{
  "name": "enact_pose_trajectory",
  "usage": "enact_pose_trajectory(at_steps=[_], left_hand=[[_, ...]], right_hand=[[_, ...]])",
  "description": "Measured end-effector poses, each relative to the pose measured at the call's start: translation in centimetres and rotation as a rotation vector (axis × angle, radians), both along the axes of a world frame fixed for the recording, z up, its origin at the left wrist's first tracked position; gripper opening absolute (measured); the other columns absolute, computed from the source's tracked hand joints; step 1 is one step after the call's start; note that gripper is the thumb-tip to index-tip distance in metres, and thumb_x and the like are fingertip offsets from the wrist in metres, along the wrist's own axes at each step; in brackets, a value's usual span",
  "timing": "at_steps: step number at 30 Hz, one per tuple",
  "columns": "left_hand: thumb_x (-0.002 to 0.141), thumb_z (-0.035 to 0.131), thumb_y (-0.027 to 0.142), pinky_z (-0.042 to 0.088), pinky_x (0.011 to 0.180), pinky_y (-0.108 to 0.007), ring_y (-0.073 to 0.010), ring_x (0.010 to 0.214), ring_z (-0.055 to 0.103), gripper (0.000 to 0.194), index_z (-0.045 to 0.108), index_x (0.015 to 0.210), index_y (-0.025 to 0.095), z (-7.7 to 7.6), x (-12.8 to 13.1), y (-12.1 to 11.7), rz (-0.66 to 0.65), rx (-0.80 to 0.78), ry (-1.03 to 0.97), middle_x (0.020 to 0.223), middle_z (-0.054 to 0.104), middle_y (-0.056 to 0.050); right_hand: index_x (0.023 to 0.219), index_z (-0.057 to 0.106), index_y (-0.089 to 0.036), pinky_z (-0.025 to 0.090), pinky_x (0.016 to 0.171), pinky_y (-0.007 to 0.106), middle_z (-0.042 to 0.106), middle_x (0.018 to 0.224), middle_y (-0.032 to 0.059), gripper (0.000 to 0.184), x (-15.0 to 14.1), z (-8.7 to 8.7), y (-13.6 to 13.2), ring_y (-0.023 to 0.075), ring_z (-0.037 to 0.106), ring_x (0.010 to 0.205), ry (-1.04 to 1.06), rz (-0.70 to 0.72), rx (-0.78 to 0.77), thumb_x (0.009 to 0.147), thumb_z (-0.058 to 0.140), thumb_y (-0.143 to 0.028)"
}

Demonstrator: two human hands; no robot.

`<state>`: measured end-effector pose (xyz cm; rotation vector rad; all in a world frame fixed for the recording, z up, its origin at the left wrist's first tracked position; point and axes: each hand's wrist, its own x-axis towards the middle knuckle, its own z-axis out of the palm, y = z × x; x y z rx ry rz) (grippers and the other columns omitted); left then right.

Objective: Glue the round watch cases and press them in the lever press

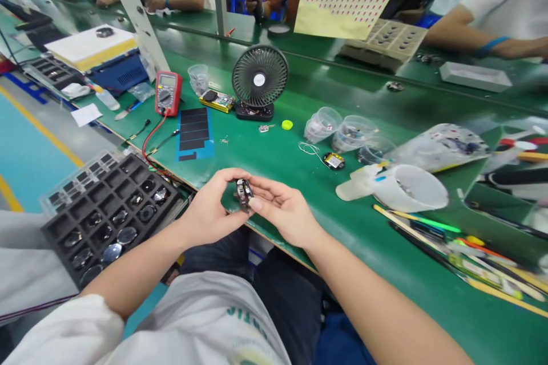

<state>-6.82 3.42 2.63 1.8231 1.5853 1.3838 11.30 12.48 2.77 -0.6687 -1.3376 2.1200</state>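
Note:
Both my hands meet over the near edge of the green bench. My left hand pinches a small dark round module with a circuit board in it, thumb and fingers curled round its left side. My right hand holds the same module from the right, fingertips pressed to its edge. A black compartment tray with several round glass-faced parts stands at my left. A similar small round module with thin wires lies on the bench farther out.
On the bench are a red multimeter with leads, a black desk fan, a blue-edged dark mat, clear plastic cups, a white cup on its side, and tweezers and pens at the right. Other people work across the bench.

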Motion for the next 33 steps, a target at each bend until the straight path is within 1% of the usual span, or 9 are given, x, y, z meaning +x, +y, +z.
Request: enact_pose_trajectory(at_steps=[4,9,12,16,19,23,28,31,33], left_hand=[[0.088,0.083,0.022,0.055,0.111,-0.039,-0.0242,0.127,0.066,0.06,0.054,0.141,0.027,-0.7,-0.2,-0.2,0.013,0.043,-0.045,0.135,0.066,-0.009],[0.081,0.087,0.018,0.051,0.111,-0.038,-0.024,0.127,0.064,0.065,0.055,0.137,0.029,-1.3,-0.4,-0.6,0.046,0.06,-0.064,0.132,0.063,-0.007],[0.081,0.085,0.016,0.051,0.11,-0.042,-0.0251,0.125,0.064,0.065,0.053,0.135,0.029,-1.0,-0.5,-0.7,-0.003,0.055,-0.052,0.129,0.063,-0.007],[0.08,0.084,0.015,0.049,0.111,-0.048,-0.0275,0.125,0.062,0.062,0.051,0.131,0.028,-0.2,-0.5,-0.7,-0.091,0.064,0.061,0.123,0.067,-0.007],[0.079,0.085,0.018,0.044,0.114,-0.05,-0.0294,0.131,0.059,0.061,0.052,0.129,0.028,0.1,-0.3,-0.7,-0.064,0.073,0.165,0.125,0.07,-0.006],[0.079,0.086,0.022,0.043,0.113,-0.049,-0.03,0.133,0.058,0.06,0.053,0.129,0.028,-0.2,0.1,-0.6,-0.019,0.07,0.208,0.125,0.071,-0.006],[0.079,0.086,0.024,0.045,0.11,-0.051,-0.0305,0.129,0.06,0.06,0.052,0.128,0.028,-0.9,0.2,-0.6,0.008,0.058,0.171,0.125,0.068,-0.008],[0.077,0.087,0.025,0.048,0.107,-0.052,-0.0318,0.127,0.061,0.06,0.052,0.125,0.027,-1.3,-0.3,-0.7,-0.027,-0.04,0.07,0.124,0.064,-0.009],[0.076,0.089,0.025,0.049,0.108,-0.053,-0.0327,0.13,0.06,0.062,0.052,0.126,0.027,-1.4,-0.7,-0.8,-0.056,-0.083,0.018,0.127,0.063,-0.01]], right_hand=[[0.126,0.08,-0.025,0.058,0.117,0.051,0.082,0.127,0.0079,0.056,0.0,-0.2,0.1,0.0257,0.079,0.119,0.06,-0.001,-0.03,0.08,0.097,-0.052],[0.127,0.079,-0.029,0.06,0.113,0.048,0.083,0.124,0.0068,0.052,0.0,-0.3,0.1,0.0241,0.08,0.113,0.13,0.006,-0.144,0.082,0.096,-0.048],[0.126,0.078,-0.03,0.062,0.11,0.046,0.083,0.12,0.0044,0.048,0.1,0.0,0.1,0.0218,0.081,0.109,0.166,0.017,-0.197,0.085,0.094,-0.049],[0.122,0.079,-0.032,0.064,0.104,0.036,0.083,0.119,0.0018,0.046,0.0,0.4,0.1,0.0177,0.081,0.106,0.183,-0.006,-0.244,0.083,0.096,-0.047],[0.12,0.079,-0.029,0.064,0.105,0.035,0.082,0.122,0.0026,0.045,-0.1,0.4,0.1,0.0178,0.079,0.11,0.179,-0.016,-0.257,0.082,0.097,-0.047],[0.118,0.077,-0.029,0.063,0.104,0.032,0.082,0.119,0.0021,0.046,-0.2,0.4,0.1,0.0159,0.08,0.108,0.182,-0.02,-0.263,0.081,0.097,-0.047],[0.117,0.075,-0.028,0.062,0.106,0.034,0.082,0.118,0.0025,0.047,-0.2,0.1,-0.1,0.015,0.08,0.105,0.152,-0.029,-0.247,0.08,0.099,-0.044],[0.116,0.074,-0.028,0.062,0.108,0.037,0.082,0.116,0.0023,0.047,-0.3,-0.1,-0.1,0.0158,0.08,0.102,0.143,-0.01,-0.248,0.079,0.099,-0.044],[0.115,0.075,-0.028,0.061,0.111,0.039,0.082,0.117,0.0024,0.048,-0.3,-0.1,-0.1,0.0166,0.081,0.103,0.142,-0.018,-0.257,0.078,0.1,-0.045]])
